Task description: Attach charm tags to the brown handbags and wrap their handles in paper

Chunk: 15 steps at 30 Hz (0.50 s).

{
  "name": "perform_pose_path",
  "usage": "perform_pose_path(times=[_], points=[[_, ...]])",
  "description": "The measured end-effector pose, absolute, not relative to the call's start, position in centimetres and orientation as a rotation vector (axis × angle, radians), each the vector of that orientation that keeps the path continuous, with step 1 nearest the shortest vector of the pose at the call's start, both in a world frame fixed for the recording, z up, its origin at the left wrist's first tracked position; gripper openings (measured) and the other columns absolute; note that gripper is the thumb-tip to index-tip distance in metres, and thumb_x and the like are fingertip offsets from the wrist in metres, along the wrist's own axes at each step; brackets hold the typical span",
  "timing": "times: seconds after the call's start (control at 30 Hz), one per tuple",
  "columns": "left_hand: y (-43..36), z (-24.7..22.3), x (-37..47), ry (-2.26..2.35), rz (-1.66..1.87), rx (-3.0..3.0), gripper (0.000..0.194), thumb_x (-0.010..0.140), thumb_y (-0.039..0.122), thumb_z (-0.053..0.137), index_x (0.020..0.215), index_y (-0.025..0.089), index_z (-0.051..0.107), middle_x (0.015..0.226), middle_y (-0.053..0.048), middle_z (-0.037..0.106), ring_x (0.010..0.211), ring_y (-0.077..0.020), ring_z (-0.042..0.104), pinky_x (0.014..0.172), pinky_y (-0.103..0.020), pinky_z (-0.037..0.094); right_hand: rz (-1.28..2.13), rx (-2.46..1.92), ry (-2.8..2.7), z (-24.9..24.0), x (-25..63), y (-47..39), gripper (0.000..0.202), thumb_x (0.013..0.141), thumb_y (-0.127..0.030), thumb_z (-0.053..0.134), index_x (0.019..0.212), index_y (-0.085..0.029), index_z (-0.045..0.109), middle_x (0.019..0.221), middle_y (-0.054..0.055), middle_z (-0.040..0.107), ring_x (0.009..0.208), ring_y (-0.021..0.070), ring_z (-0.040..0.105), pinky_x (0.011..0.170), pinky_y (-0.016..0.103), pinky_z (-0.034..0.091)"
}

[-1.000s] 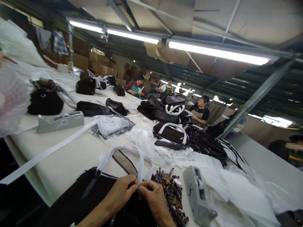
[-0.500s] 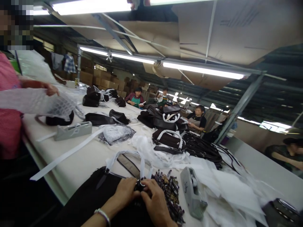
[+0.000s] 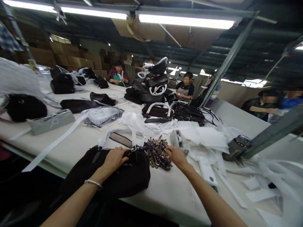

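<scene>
A black handbag (image 3: 132, 179) with white-wrapped handles (image 3: 134, 137) lies at the table's near edge. My left hand (image 3: 115, 160) rests on top of the bag, its fingers bent over the upper edge and holding it near the metal fittings. Right of the bag is a pile of patterned brown and black straps or charms (image 3: 159, 153). My right hand (image 3: 176, 156) is at the pile's right side, fingers curled together; what they hold, if anything, is too small to make out. A dark strap runs from the bag's fittings toward the pile.
Grey tape dispensers (image 3: 53, 123) stand at left and behind my right hand. White sheets (image 3: 210, 137) and a dark jar (image 3: 237, 147) lie to the right. Black bags (image 3: 153, 91) are heaped farther back. Several people work beyond the table.
My right hand has left the bag's fittings and moved right to the pile. My left hand has shifted left along the bag's top. The view has tilted down and turned right.
</scene>
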<state>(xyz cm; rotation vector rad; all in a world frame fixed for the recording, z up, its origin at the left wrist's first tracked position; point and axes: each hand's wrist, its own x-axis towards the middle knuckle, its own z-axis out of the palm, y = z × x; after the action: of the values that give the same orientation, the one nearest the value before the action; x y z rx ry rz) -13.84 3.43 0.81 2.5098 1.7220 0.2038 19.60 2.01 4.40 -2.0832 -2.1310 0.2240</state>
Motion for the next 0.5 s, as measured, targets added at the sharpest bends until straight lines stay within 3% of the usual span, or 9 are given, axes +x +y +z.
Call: perform_pose_path(times=[0.1, 0.17, 0.37, 0.5], points=[[4.1, -0.2, -14.2, 1.648, 0.296, 2.477, 0.024, 0.089, 0.037, 0.056, 0.095, 0.016, 0.065, 0.097, -0.010, 0.065, 0.096, -0.0273, 0.058, 0.083, -0.037, 0.043, 0.177, -2.152, -2.131, 3.1, 19.6, 7.7, 0.038, 0.089, -0.010, 0.040, 0.118, -0.014, 0.065, 0.118, 0.015, 0.066, 0.107, 0.0226, 0.061, 0.090, 0.031, 0.040], [4.7, -0.9, -14.7, 1.607, 0.379, 2.412, 0.024, 0.090, 0.039, 0.055, 0.090, 0.017, 0.064, 0.094, -0.008, 0.065, 0.094, -0.0261, 0.058, 0.084, -0.037, 0.043, 0.227, -2.179, -2.167, 2.0, 20.2, 11.0, 0.043, 0.086, -0.005, 0.041, 0.123, -0.012, 0.060, 0.123, 0.017, 0.062, 0.111, 0.0233, 0.059, 0.092, 0.032, 0.039], [5.8, -3.4, -16.5, 1.561, 0.506, 2.106, 0.028, 0.086, 0.048, 0.059, 0.094, 0.022, 0.067, 0.100, -0.005, 0.067, 0.098, -0.0244, 0.061, 0.088, -0.036, 0.048, 0.433, -2.277, -2.234, -0.8, 22.7, 14.8, 0.033, 0.085, -0.007, 0.043, 0.113, -0.010, 0.061, 0.114, 0.018, 0.062, 0.099, 0.0226, 0.061, 0.084, 0.031, 0.041], [6.1, -5.3, -17.3, 1.595, 0.517, 1.988, 0.037, 0.081, 0.055, 0.063, 0.104, 0.026, 0.069, 0.111, -0.005, 0.069, 0.108, -0.0263, 0.062, 0.096, -0.038, 0.050, 0.567, -2.303, -2.178, -0.3, 23.9, 15.1, 0.030, 0.077, -0.004, 0.048, 0.101, -0.012, 0.065, 0.103, 0.014, 0.067, 0.095, 0.0197, 0.060, 0.080, 0.027, 0.039]])
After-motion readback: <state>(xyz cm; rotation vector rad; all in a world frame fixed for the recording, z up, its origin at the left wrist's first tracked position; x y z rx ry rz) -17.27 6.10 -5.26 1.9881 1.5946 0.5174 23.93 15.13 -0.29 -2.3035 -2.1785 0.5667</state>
